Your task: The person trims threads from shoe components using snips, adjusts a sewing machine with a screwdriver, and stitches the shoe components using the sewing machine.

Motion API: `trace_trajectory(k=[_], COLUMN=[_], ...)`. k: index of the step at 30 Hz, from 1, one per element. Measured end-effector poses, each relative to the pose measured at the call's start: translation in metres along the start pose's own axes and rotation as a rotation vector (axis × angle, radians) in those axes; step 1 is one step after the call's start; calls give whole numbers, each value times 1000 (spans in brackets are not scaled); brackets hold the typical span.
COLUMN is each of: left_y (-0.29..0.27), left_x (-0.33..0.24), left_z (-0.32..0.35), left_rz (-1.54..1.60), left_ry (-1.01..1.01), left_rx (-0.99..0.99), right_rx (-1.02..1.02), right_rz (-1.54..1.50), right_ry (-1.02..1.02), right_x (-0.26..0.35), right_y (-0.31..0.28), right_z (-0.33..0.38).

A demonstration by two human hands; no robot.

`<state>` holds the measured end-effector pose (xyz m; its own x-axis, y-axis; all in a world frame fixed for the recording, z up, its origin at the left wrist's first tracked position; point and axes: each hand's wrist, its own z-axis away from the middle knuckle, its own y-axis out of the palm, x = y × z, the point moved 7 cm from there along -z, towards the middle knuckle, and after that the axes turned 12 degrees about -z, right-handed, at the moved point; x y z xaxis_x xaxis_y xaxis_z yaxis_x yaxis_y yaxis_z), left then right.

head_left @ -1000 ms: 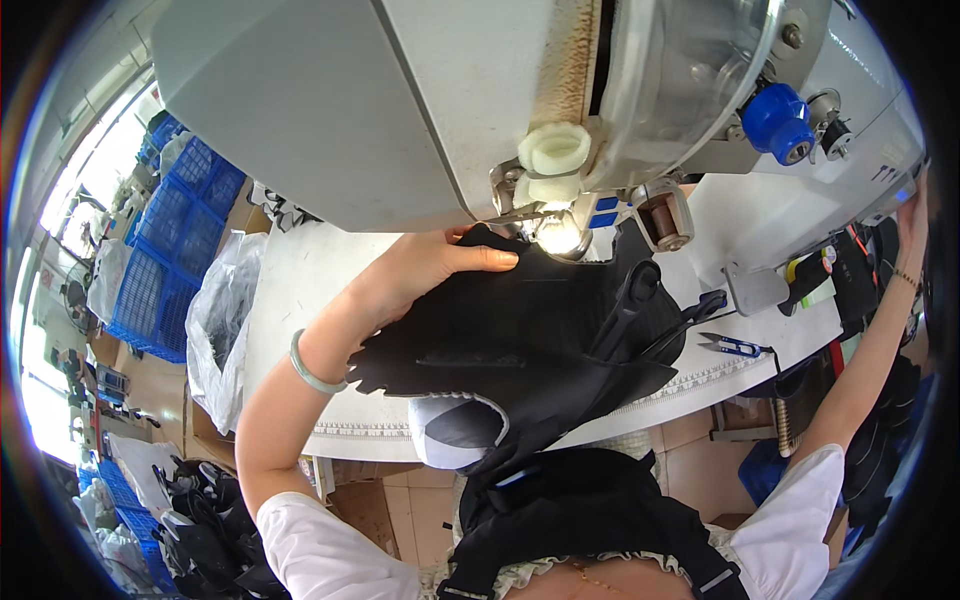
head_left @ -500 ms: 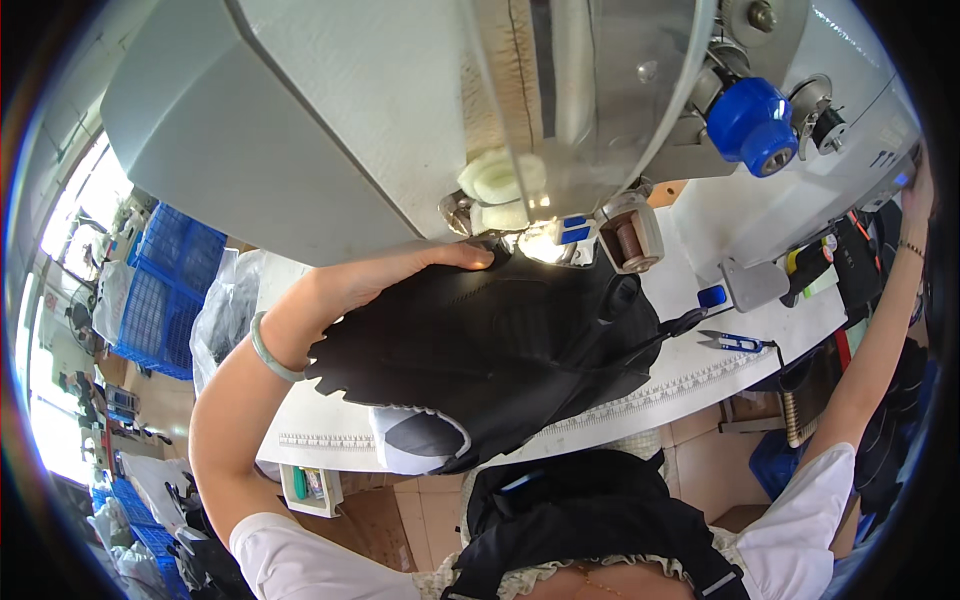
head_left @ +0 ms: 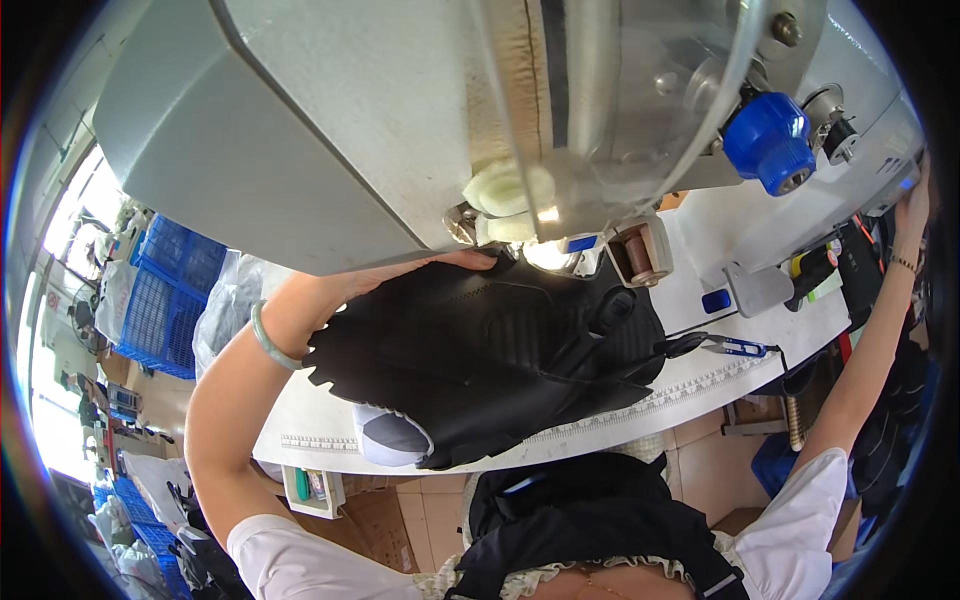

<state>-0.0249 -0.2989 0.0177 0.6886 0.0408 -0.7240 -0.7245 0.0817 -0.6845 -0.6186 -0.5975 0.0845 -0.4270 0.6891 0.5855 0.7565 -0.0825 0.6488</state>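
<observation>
Black piece (head_left: 430, 345), leather-like & notched along its L edge, lies mid-view on the white worktop (head_left: 310, 405), top edge up by the sewing machine (head_left: 300, 140). Head view, clock dirs. from the piece's middle: machine's big grey body fills 10 to 1 o'clock; lit lamp (head_left: 548, 257) glows at approx. 1, right at the piece's edge. L hand (head_left: 375, 279) at 10, thumb flat on the top edge, tip just L of the light; its fingers are hidden, so can't tell if they're clamped. R hand (head_left: 913, 210) well away at 2, arm stretched out, at the machine's far end; can't tell its grip. So hands well apart.

Black strap (head_left: 598, 330) w/ a rounded end lies across the piece at 2 to 3. White-&-grey part (head_left: 393, 440) pokes out from under it btwn 7 & 8. Printed scale (head_left: 640, 400) runs along the near edge, 8 round to 3. Blue-handled snips (head_left: 738, 346) at 3, on the worktop. Brown thread spool (head_left: 638, 258) & blue knob (head_left: 768, 140) both approx. 2, knob farther out. Clear plastic bag (head_left: 230, 305) at 9, blue crates (head_left: 180, 275) just beyond.
</observation>
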Motion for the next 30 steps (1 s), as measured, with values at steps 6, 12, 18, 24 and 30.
trace_trajectory(k=[6, 12, 18, 24, 30], left_y=[4, 2, 5, 5, 3], left_x=[4, 3, -3, 4, 3], left_z=[-3, 0, -3, -10, -5], left_rz=[403, 423, 438, 937, 64], left_ry=[167, 190, 247, 106, 201], left_rx=[87, 127, 265, 306, 123], right_rx=[4, 68, 253, 1442, 1446], right_rz=[-54, 107, 561, 488, 390], right_ry=[50, -172, -905, -376, -100], right_x=[-13, 0, 50, -40, -49], right_y=[-11, -28, 49, 203, 232], right_z=[4, -4, 224, 406, 420])
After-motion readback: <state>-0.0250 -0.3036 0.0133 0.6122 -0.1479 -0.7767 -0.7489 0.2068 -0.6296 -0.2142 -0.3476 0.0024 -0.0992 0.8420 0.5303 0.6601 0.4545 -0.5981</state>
